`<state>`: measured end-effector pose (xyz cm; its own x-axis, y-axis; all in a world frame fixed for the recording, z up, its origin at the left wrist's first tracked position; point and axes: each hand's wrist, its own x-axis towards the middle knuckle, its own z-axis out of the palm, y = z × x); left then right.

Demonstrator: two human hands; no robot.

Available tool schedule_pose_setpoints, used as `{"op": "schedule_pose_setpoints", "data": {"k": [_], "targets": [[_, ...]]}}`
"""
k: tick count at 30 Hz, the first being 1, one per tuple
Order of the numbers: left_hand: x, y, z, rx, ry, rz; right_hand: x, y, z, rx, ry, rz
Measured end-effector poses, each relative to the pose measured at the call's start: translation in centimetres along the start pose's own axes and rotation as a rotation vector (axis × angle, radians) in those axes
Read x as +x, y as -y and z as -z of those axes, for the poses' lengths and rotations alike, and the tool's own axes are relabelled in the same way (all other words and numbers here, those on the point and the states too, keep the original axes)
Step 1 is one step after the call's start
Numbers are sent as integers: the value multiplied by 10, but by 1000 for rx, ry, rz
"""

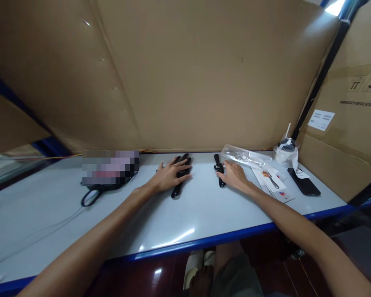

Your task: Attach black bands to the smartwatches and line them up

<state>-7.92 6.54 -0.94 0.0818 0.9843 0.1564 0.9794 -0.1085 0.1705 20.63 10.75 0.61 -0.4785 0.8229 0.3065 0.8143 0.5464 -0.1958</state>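
Left hand lies open, fingers spread — apparently steadying glossy black elongated pieces at frame centre; right hand — grip unclear — meets a single black piece.

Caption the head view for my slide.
Left hand over black pieces, right hand at another black piece, printed cards and phone to the right.

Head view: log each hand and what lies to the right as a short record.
left hand: spread over long, glossy black pieces
right hand: fingers at a narrow, glossy black piece; grip unclear
farther right: clear plastic packaging, white printed cards, flat black rectangular phone
surface: white tabletop, blue front edge
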Motion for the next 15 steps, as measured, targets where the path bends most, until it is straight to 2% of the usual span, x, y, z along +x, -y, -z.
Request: {"op": "schedule_pose_setpoints", "data": {"k": [1,3,5,6,8,11,13,15], "targets": [[1,1,1,10,-1,14,-1,2,1,11,10,-6],[1,-7,5,63,-74,69,-3,7,2,76,28,17],[0,-29,11,129,-157,66,-2,8,1,194,30,53],[-1,-45,14,150,-160,37,0,7,0,255,15,58],[-4,-79,19,178,-89,16,4,2,-1,335,-47,24],[-3,-122,19,230,28,69,11,-9,-2,325,-140,-32],[1,-136,15,247,23,119,14,-17,-2,291,-154,-52],[8,-139,9,225,3,153,14,-22,-2,262,-140,-71]]}}
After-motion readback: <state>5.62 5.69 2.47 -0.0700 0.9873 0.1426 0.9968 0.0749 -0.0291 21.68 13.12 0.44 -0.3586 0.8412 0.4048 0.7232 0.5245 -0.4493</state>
